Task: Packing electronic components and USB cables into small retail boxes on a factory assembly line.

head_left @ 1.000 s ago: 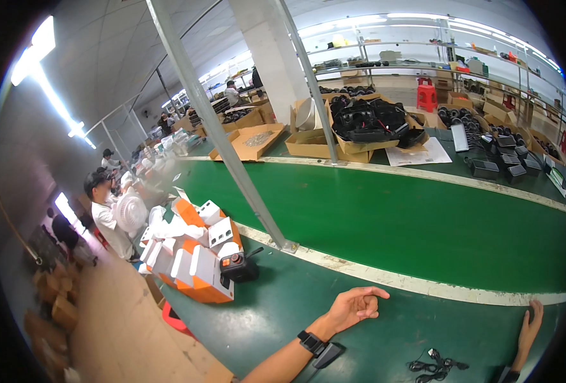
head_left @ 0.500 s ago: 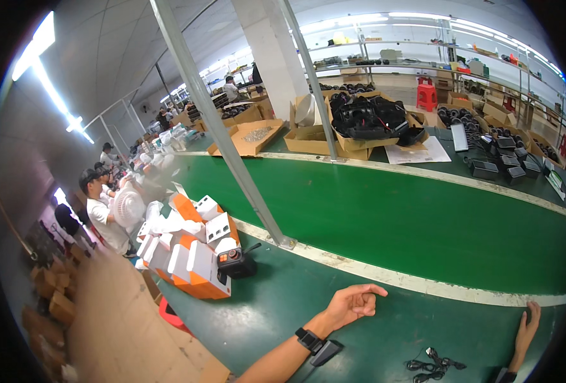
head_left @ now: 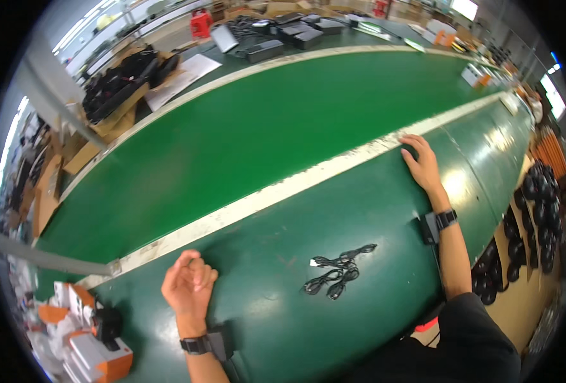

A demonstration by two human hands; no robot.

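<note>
My left hand (head_left: 189,285) rests on the dark green table (head_left: 276,319) near its front edge, fingers loosely curled in and holding nothing. A black band with a small device sits on that wrist. My right hand (head_left: 421,165) lies flat with fingers spread, fingertips at the white strip (head_left: 264,195) along the bright green belt (head_left: 283,121). It wears a black wrist band too. A small bundle of black cables (head_left: 338,274) lies on the table between the two hands, touching neither.
Orange and white boxes (head_left: 91,345) are stacked at the lower left. Cardboard boxes of black parts (head_left: 126,80) stand beyond the belt. Several black round items (head_left: 538,210) fill the right side. A grey metal bar (head_left: 40,260) crosses at the left.
The view has swung right and down, so both hands and the cables now sit mid-frame. My left hand went from flat to curled. My right hand is now fully in view.
</note>
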